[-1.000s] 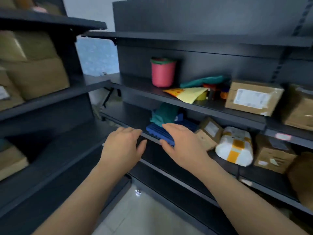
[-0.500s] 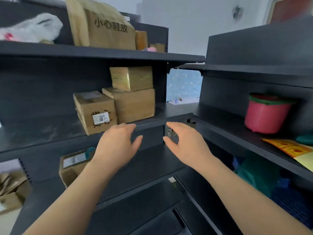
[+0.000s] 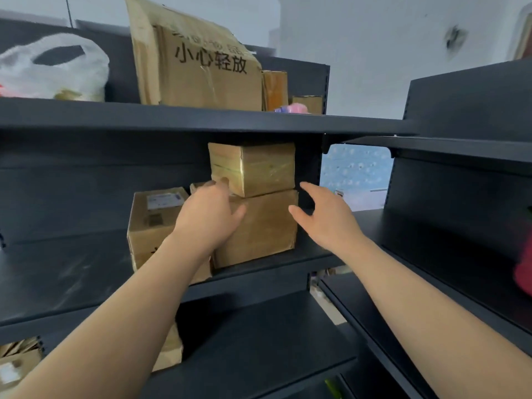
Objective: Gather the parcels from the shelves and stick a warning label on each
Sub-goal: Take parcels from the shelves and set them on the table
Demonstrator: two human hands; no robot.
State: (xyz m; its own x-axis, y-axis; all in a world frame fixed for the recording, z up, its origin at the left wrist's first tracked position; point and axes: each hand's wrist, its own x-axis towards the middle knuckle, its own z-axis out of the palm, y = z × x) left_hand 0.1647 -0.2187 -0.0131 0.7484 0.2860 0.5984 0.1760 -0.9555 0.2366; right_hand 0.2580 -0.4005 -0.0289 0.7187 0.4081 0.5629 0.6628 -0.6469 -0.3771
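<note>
Working at the middle shelf (image 3: 72, 269): my left hand (image 3: 210, 216), fingers relaxed and apart, overlaps the lower parcel (image 3: 264, 231), contact unconfirmed. The taped upper parcel (image 3: 254, 168) rests on it. My right hand (image 3: 325, 217) is spread, just clear. I advise gripping the lower parcel's sides and lifting level.

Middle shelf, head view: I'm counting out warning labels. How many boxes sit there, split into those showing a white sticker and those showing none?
Boxes showing a white sticker: 1, the left box
Boxes showing none: 2, the small top box and the big box under it
Total: 3
</note>
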